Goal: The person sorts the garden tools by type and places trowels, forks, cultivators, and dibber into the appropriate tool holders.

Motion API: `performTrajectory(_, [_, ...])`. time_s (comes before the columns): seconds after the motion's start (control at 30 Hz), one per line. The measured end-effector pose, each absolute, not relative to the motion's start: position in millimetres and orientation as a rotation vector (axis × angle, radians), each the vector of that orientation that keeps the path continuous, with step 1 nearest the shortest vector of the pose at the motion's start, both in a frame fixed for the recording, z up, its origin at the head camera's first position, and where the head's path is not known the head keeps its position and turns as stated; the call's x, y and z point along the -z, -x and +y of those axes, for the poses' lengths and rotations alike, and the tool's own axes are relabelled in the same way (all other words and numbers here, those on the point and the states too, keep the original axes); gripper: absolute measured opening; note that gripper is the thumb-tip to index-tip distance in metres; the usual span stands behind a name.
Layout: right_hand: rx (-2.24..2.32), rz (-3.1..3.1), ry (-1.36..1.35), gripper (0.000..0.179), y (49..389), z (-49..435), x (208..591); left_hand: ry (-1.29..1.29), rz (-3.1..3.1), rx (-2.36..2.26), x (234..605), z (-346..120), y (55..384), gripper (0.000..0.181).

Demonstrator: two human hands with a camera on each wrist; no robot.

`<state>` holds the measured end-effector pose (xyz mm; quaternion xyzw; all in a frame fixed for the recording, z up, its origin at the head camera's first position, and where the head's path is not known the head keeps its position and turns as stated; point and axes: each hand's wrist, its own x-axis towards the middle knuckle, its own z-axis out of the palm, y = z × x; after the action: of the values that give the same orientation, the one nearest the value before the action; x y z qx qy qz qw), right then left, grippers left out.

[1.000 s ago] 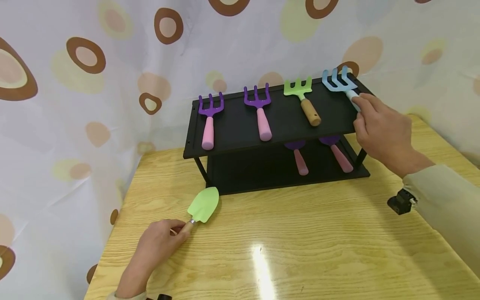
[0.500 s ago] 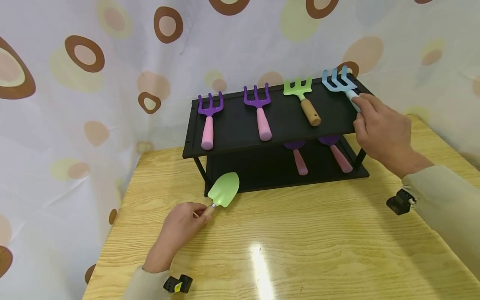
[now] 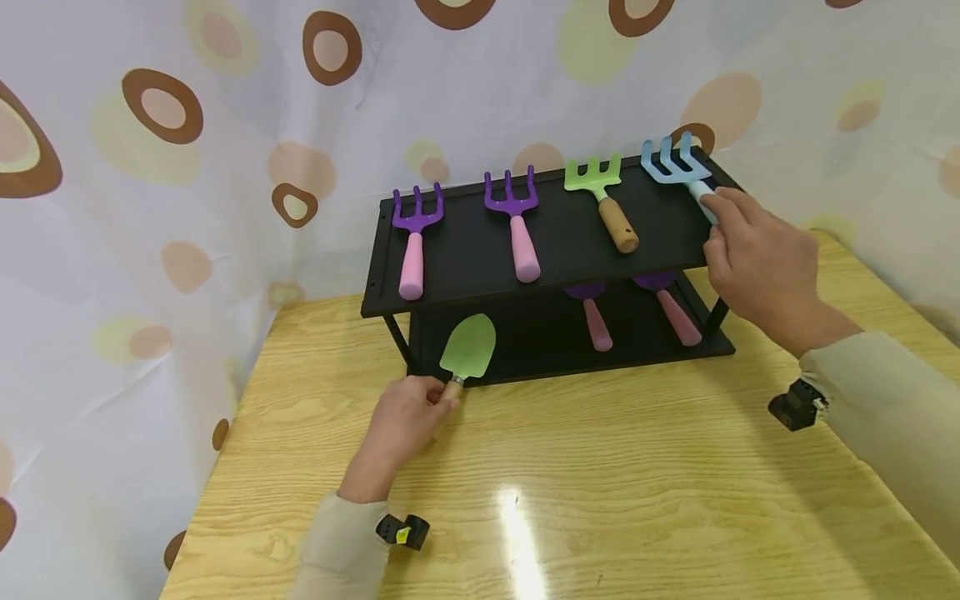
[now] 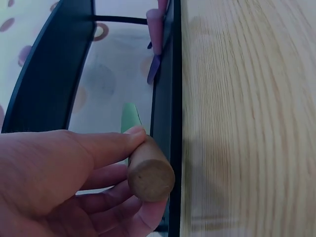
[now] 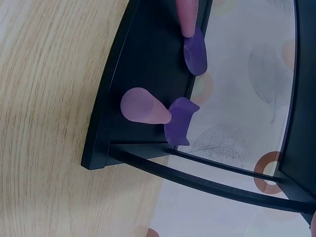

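A small trowel with a light green blade (image 3: 469, 346) and a wooden handle (image 4: 152, 170) is pinched in my left hand (image 3: 408, 417). Its blade overlaps the left end of the lower shelf (image 3: 517, 358), under the upper one. At the right end of the upper shelf (image 3: 465, 262), my right hand (image 3: 768, 258) grips the white handle of a light blue hand fork (image 3: 677, 167), whose tines lie over the back corner. Of that hand, only a sliver shows at the edge of the right wrist view.
Two purple forks with pink handles (image 3: 412, 267) (image 3: 524, 250) and a green fork with a wooden handle (image 3: 617, 225) lie on the upper shelf. Two purple tools with pink handles (image 3: 597, 325) (image 5: 143, 107) lie on the lower shelf's right half. The rack's thin side legs (image 3: 401, 342) stand on a wooden table (image 3: 637, 467).
My left hand has carried the trowel up and to the right, from over the table to the lower shelf's front left. My right hand stays on the blue fork.
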<state>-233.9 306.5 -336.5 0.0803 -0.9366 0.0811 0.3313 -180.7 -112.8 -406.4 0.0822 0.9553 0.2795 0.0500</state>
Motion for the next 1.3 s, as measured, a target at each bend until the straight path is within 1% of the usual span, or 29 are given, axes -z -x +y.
performTrajectory(0.3, [-0.213, -2.434, -0.210, 0.042, 232.6, 305.2, 336.3, -0.241, 2.875, -0.929, 404.9, -89.7, 188.0, 0.021])
performTrajectory(0.4, [-0.212, -2.444, -0.204, 0.042, 232.5, 304.6, 335.5, -0.226, 2.888, -0.913, 405.5, -84.6, 190.7, 0.028])
performTrajectory(0.6, [-0.208, -2.445, -0.201, 0.042, 232.1, 304.6, 334.8, -0.224, 2.896, -0.906, 406.5, -75.8, 196.0, 0.047])
performTrajectory(0.7, [-0.209, -2.450, -0.202, 0.042, 232.1, 304.4, 334.7, -0.217, 2.899, -0.900, 407.5, -72.0, 198.4, 0.051])
performTrajectory(0.8, [-0.213, -2.452, -0.201, 0.042, 232.1, 303.8, 334.6, -0.197, 2.903, -0.893, 408.2, -69.0, 200.4, 0.051])
performTrajectory(1.13, [-0.224, -2.420, -0.206, 0.042, 232.8, 306.3, 335.6, -0.049, 2.851, -0.988, 405.1, -57.9, 203.5, 0.040])
performTrajectory(1.3, [-0.215, -2.442, -0.203, 0.042, 234.3, 306.4, 336.4, 0.030, 2.789, -1.052, 406.2, -54.6, 205.1, 0.039])
